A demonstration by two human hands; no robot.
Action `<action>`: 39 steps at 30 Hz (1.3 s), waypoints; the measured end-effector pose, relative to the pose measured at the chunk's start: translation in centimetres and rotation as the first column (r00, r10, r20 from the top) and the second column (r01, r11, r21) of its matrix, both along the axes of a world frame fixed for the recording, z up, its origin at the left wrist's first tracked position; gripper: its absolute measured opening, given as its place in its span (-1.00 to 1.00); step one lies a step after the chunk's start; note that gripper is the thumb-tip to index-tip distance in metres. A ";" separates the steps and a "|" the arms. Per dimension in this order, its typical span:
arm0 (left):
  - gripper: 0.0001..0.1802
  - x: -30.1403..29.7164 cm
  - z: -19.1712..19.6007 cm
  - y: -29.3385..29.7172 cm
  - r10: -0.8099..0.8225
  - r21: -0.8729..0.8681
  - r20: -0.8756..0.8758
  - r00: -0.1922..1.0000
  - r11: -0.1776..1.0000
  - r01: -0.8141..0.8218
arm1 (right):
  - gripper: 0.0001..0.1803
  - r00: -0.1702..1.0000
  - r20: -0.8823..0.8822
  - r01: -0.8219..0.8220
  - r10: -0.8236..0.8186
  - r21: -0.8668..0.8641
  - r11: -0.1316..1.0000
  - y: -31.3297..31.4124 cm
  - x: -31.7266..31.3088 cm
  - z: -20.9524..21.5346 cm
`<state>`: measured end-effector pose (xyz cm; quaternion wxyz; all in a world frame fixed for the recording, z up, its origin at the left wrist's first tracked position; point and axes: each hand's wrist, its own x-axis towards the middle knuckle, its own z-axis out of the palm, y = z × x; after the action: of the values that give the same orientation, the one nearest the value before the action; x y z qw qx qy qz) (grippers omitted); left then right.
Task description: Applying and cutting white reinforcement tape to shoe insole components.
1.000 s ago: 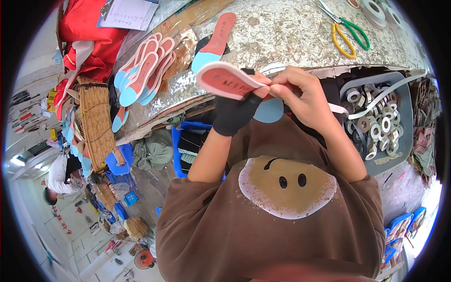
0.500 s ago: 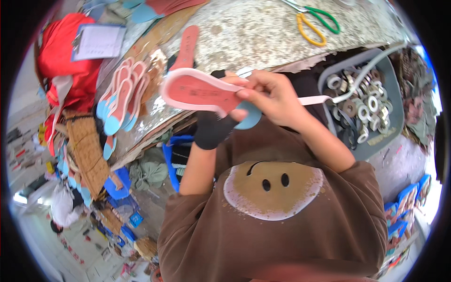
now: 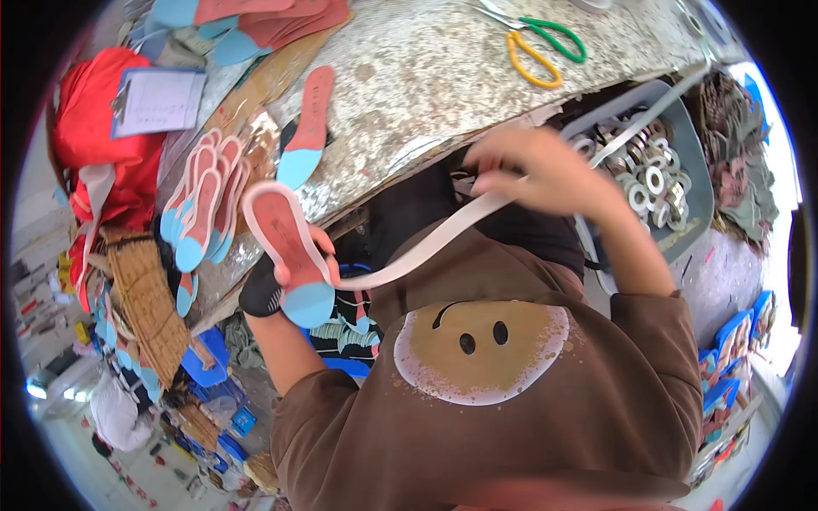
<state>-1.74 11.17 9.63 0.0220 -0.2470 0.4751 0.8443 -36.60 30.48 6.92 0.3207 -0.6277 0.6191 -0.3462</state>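
Mostly a tension risk, as I read it: the pale strip (image 3: pixel 434 243) runs taut from the insole (image 3: pixel 285 255) up to the right hand (image 3: pixel 532 175), and a hard tug could peel it off the insole's rim or drag it crooked. Strip also passes near the table edge (image 3: pixel 400 170); it could catch there.

Left hand (image 3: pixel 290 272): low, below the table edge, closed around the insole, thumb across the pink face just above the blue heel. Dark wrist cover behind it. Insole tilted, toe up and to the left.

Right hand: raised, just in front of the grey bin of tape rolls (image 3: pixel 656 183), fingers curled narrow around the strip; forearm comes up from the brown sleeve.

Loose insoles (image 3: pixel 204 204) lie fanned on the table at left, scissors (image 3: pixel 537 43) well apart at the top.
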 end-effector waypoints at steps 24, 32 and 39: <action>-0.78 -8.1 -5.6 2.6 0.666 -0.671 -0.360 0.653 0.302 -0.677 | -0.08 0.920 0.376 -0.117 0.108 0.002 0.993 2.9 7.4 -0.8; -0.87 -8.5 -6.0 3.4 0.029 -0.963 -0.238 0.971 -0.137 -0.232 | 0.00 0.831 0.552 -0.144 -0.060 0.318 0.937 3.2 8.8 -4.1; -0.56 -8.7 -5.8 4.2 -0.168 -0.870 -0.351 0.921 -0.306 -0.387 | -0.05 0.881 0.465 -0.074 -0.088 0.318 0.945 3.2 9.1 -4.4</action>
<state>-10.43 15.33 3.79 -0.3501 -0.0571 0.9246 0.1389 -27.51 33.64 2.50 0.5600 -0.4600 0.5731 -0.3824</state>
